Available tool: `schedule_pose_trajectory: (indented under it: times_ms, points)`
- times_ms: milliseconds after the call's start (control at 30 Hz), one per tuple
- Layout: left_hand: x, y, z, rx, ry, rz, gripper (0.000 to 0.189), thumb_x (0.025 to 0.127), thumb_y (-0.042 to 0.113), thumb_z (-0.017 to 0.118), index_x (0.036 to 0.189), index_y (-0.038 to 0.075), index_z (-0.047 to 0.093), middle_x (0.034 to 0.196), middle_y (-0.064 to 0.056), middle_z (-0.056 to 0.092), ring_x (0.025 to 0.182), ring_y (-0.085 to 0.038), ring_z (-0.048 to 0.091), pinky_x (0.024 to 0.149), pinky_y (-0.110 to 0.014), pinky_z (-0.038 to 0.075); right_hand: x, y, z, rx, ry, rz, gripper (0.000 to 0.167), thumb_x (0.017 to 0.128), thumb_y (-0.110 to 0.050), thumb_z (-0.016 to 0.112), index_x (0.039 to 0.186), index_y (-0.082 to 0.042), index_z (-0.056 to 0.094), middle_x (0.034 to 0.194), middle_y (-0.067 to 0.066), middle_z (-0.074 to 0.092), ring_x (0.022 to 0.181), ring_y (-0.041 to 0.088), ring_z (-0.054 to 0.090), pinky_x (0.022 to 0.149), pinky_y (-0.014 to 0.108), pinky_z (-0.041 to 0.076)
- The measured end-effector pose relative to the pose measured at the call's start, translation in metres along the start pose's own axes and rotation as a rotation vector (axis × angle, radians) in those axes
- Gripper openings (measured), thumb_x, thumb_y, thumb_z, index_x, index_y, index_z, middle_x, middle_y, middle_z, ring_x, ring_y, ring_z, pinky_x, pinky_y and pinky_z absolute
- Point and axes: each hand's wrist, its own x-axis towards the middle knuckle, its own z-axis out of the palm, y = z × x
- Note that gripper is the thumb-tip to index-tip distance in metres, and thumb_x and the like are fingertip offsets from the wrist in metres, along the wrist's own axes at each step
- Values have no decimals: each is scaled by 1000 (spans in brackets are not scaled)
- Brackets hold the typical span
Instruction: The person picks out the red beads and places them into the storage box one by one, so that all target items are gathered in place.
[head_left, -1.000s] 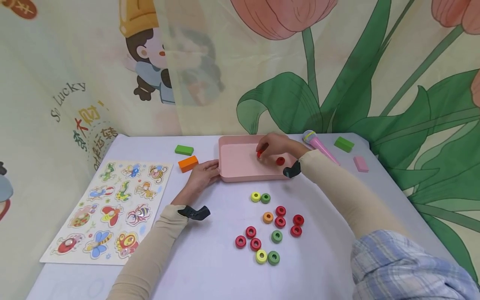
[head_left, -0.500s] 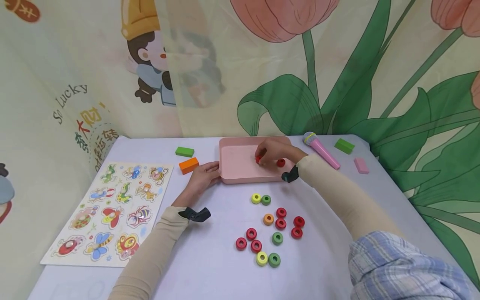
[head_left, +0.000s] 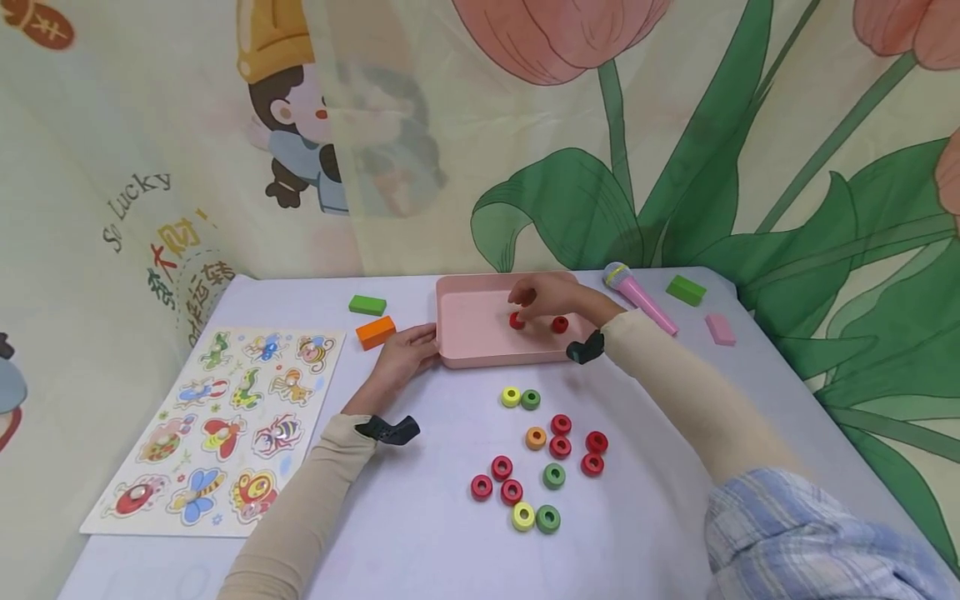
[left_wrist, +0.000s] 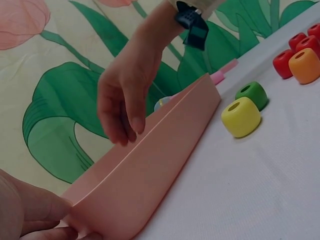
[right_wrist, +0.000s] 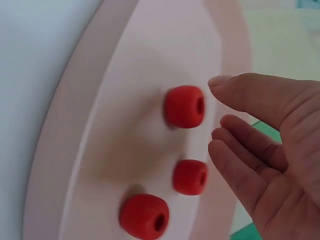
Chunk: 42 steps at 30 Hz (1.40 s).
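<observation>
My right hand [head_left: 546,298] hangs over the pink tray [head_left: 472,362], thumb and fingers apart with nothing between them. Just beyond its fingertips in the right wrist view, a red bead [right_wrist: 185,107] sits on the tray floor. Two more red beads lie there, one in the middle [right_wrist: 190,177] and one lower [right_wrist: 144,216]; in the head view the hand hides one of the three. My left hand [head_left: 407,352] rests its fairly straight fingers against the tray's left end. In the left wrist view, its fingertips [left_wrist: 60,207] touch the outer wall by the near corner.
Several red, green and yellow beads and an orange bead [head_left: 536,438] lie before the tray. An insect picture board [head_left: 217,425] is at left. Green [head_left: 367,305] and orange blocks [head_left: 376,332], a toy microphone [head_left: 641,300], another green block [head_left: 686,290] and a pink block [head_left: 720,329] flank the tray.
My right hand has let go of the red bead it was pinching and has lifted slightly off it; the bead stays in the tray. The left hand keeps its place.
</observation>
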Motion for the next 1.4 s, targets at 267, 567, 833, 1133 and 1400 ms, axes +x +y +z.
schedule_pose_trajectory:
  times_ms: [267, 567, 833, 1133, 1400]
  points:
    - [1, 0, 2, 20, -14, 15, 49, 100, 4, 55, 147, -2, 41, 146, -18, 47, 129, -29, 49, 103, -39, 44, -51, 3, -6, 151, 70, -137, 36, 88, -6, 73, 121, 5, 64, 120, 21, 61, 111, 36, 58, 92, 40, 53]
    - [1, 0, 0, 19, -8, 7, 50, 100, 5, 55, 147, -1, 41, 147, -17, 46, 130, -29, 49, 104, -38, 43, -120, 11, 14, 208, 76, -130, 36, 89, -12, 74, 123, -3, 65, 119, 13, 61, 113, 29, 59, 95, 40, 52]
    - [2, -1, 0, 12, -3, -11, 50, 101, 6, 55, 148, 0, 40, 147, -17, 45, 131, -28, 48, 105, -38, 42, -169, 18, 45, 269, -4, -73, 36, 89, -15, 75, 122, -5, 65, 118, 11, 63, 113, 30, 59, 92, 38, 53]
    - [0, -1, 0, 14, -5, -4, 50, 101, 6, 55, 148, 0, 40, 148, -16, 45, 130, -28, 48, 104, -37, 43, -196, 25, 72, 308, -76, -52, 32, 88, -17, 76, 118, -13, 67, 116, 1, 63, 112, 23, 58, 90, 32, 54]
    - [1, -2, -1, -10, -23, 12, 50, 100, 5, 55, 148, -2, 40, 148, -18, 44, 131, -29, 47, 105, -39, 41, -200, 27, 79, 278, -98, -55, 28, 87, -10, 75, 115, -15, 70, 113, -3, 63, 109, 21, 60, 87, 29, 55]
